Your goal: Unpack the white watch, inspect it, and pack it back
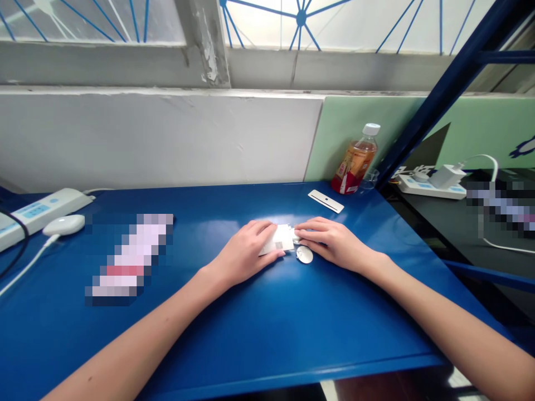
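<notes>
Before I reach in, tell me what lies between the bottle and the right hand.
In the head view, a white card with a dark stripe lies between the bottle and the right hand.

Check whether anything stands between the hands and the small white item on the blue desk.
Nothing visible does. The left hand holds the white item, and the right hand's fingertips are at its right end. The round white disc lies beside them, on the near side, not between.
</notes>
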Motion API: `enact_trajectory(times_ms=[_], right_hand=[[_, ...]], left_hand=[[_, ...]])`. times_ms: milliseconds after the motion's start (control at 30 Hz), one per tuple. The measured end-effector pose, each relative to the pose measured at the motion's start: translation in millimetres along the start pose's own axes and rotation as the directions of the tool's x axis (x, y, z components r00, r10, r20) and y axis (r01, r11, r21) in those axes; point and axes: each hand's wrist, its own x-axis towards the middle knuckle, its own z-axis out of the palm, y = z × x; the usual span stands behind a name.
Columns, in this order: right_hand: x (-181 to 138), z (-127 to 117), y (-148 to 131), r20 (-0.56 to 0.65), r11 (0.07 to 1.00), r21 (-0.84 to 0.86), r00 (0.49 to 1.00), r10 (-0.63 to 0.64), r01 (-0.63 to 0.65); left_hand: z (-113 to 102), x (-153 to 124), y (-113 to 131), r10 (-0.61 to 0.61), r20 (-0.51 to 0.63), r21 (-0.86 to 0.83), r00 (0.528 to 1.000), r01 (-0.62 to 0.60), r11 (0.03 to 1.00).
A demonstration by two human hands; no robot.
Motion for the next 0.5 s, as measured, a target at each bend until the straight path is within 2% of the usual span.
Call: enact_trajectory(times_ms=[167, 267, 500], right_hand=[[-2, -20, 6, 0.070, 0.997, -0.019, 0.994, 0.080, -0.079], [-1, -31, 7, 0.128, 0.997, 0.024, 0.990, 0.066, -0.070], [-1, -27, -5, 0.198, 0.998, 0.027, 0.979, 0.042, -0.048]], left_hand=[[-1, 0, 1, -0.012, 0.012, 0.012, 1.000, 0.012, 1.000], [-1, 0, 1, -0.012, 0.017, 0.008, 1.000, 0.012, 1.000], [-2, 0, 2, -0.024, 0.027, -0.020, 0.999, 0.024, 1.000]])
